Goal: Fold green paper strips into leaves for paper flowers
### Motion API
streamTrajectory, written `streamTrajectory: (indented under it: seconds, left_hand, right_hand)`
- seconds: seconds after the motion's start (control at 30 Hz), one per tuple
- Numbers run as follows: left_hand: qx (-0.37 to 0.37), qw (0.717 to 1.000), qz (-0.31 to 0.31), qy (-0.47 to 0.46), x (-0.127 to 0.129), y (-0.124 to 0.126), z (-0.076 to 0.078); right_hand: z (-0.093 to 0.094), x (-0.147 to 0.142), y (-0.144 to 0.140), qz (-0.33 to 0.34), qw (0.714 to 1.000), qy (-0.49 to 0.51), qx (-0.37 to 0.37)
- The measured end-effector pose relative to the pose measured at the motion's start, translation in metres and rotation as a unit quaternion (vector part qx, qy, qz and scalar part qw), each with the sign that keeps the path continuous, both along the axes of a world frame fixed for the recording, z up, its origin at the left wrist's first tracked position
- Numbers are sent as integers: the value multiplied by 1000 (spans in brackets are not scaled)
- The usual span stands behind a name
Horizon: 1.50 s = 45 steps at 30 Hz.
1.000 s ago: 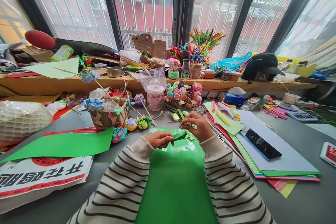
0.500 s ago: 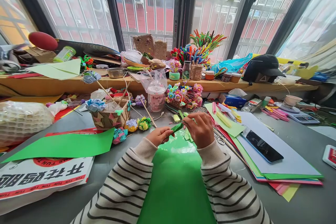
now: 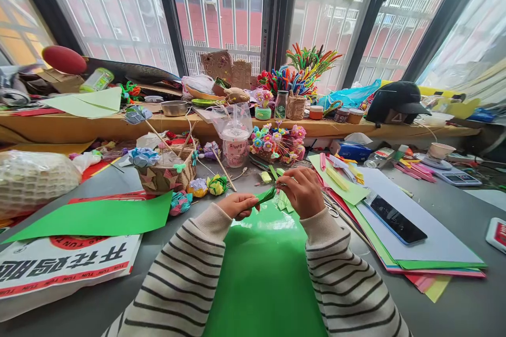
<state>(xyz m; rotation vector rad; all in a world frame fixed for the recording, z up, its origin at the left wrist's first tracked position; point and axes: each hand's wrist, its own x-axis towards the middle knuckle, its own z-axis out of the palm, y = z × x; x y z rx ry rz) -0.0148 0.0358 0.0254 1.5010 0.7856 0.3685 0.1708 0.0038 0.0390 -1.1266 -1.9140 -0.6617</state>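
My left hand is closed on a narrow folded piece of green paper, whose free end points right and looks split into thin layers or strips. Just beyond that end, my right hand is closed in a pinch. Something thin and shiny shows at its fingertips, too small to make out. Beneath both hands lies a glossy green sheet. Pale green paper scraps rest at its far end, partly behind my right hand. Scissors lie on the table by my right wrist.
A phone lies on stacked coloured paper at right. At left are a green paper sheet and a printed bag. Ahead stand a basket, paper flowers and a lidded cup.
My left hand has shifted slightly left and down. The green paper's end now shows more and looks more spread. My right hand has barely moved.
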Motion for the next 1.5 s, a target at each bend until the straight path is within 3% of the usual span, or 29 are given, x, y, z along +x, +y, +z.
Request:
streamTrajectory:
  seconds: [0.23,0.4,0.6,0.77,0.9,1.0,1.1,1.17,1.37,1.5]
  left_hand:
    - [21,997,70,14,4,0,-2]
    - [49,990,122,-57,-1,7,-3]
    - [110,988,63,-89,-4,3,3]
    - [108,992,-23,-56,3,-9,5]
    - [107,993,-50,12,6,-10,1]
    - [113,993,5,24,2,-2,-3]
    - [99,992,79,-19,-4,5,-3]
    - [89,990,92,-54,-8,7,0]
    - [102,991,2,-86,-7,-5,9]
    - [112,992,-55,4,-2,-7,5]
  right_hand:
    - [0,-7,-3,-13,998,-25,48]
    - [-1,-4,-4,-16,1000,-10,-4]
    - [-16,5,7,-40,993,19,-107]
    - [-22,13,15,-31,989,64,-129]
    - [-19,18,15,-43,988,106,-100]
    - [-15,20,13,-53,991,120,-34]
    - [-13,22,12,-68,989,132,29]
    - [-14,23,13,-87,985,140,47]
    - [-21,30,19,-137,977,159,22]
    - [-17,33,16,-132,977,167,18]
